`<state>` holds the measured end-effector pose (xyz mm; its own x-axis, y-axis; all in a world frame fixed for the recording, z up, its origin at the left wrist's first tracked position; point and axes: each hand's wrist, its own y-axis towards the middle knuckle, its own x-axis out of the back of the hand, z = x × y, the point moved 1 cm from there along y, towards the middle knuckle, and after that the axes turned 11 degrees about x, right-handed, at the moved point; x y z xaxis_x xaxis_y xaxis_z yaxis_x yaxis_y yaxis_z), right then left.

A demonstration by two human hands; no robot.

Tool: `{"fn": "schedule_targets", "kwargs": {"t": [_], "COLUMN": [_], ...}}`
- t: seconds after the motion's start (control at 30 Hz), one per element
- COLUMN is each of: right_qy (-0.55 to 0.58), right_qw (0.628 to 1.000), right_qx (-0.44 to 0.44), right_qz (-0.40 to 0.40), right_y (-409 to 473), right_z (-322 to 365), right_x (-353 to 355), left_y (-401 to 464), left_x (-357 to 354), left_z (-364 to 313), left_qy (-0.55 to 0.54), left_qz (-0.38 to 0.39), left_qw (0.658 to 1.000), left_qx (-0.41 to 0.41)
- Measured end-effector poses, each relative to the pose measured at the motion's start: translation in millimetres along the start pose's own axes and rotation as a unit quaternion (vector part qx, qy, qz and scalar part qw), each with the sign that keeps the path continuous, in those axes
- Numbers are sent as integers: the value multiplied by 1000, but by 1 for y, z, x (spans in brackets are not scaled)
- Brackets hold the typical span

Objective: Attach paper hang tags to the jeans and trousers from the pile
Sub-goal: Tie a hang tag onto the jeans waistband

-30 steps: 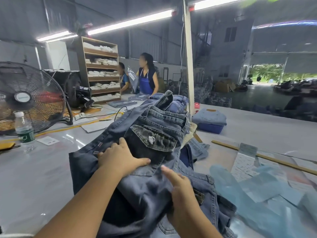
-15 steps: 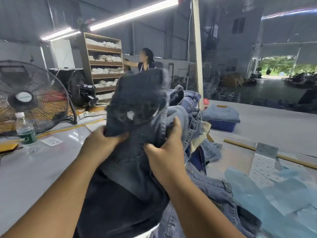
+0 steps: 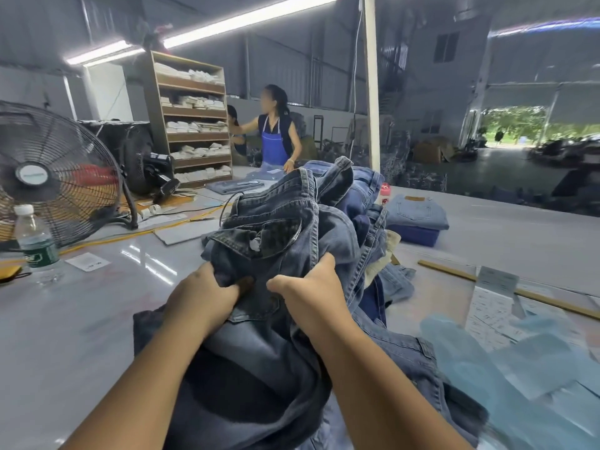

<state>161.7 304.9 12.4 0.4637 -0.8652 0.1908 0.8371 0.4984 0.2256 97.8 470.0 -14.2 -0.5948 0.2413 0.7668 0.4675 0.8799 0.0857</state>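
A dark blue pair of jeans [image 3: 269, 241] lies bunched on top of the denim pile [image 3: 367, 203] in the middle of the grey table [image 3: 65, 319]. My left hand [image 3: 201, 293] grips a fold of this pair at its lower left, fingers dug into the cloth. My right hand [image 3: 308, 293] grips the same pair just to the right, thumb pointing left. A pocket flap with a metal button [image 3: 255, 243] faces me. Sheets of white paper tags [image 3: 490, 306] lie at the right, partly under blue plastic bags [image 3: 519, 362].
A floor fan [image 3: 55, 177] and a water bottle [image 3: 35, 241] stand at the left. Folded jeans [image 3: 417, 212] sit behind the pile beside a white post [image 3: 371, 92]. A wooden stick [image 3: 454, 271] lies at the right. A person in a blue apron [image 3: 274, 131] stands by shelves [image 3: 191, 118].
The jeans, held up in front of me half a second ago, have come down onto the pile. Both hands have closed in side by side on the cloth.
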Motion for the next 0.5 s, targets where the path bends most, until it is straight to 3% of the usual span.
{"fn": "schedule_targets", "kwargs": {"t": [0.17,0.3,0.5], "right_qy": [80,158,63], "right_qw": [995,985,997], "right_qx": [7,7,21], "right_qz": [-63,-70,-44], "right_y": [-11,-18,-22], "right_z": [-11,-12,-5], "right_x": [4,6,8], "left_y": [-20,-32,-43], "left_x": [2,3,0], "left_z": [-11,-13,-19], "left_qy": [-19,-59,9], "left_qz": [-34,-4,13], "left_qw": [999,998,1000], "left_qx": [-14,-12,-12]}}
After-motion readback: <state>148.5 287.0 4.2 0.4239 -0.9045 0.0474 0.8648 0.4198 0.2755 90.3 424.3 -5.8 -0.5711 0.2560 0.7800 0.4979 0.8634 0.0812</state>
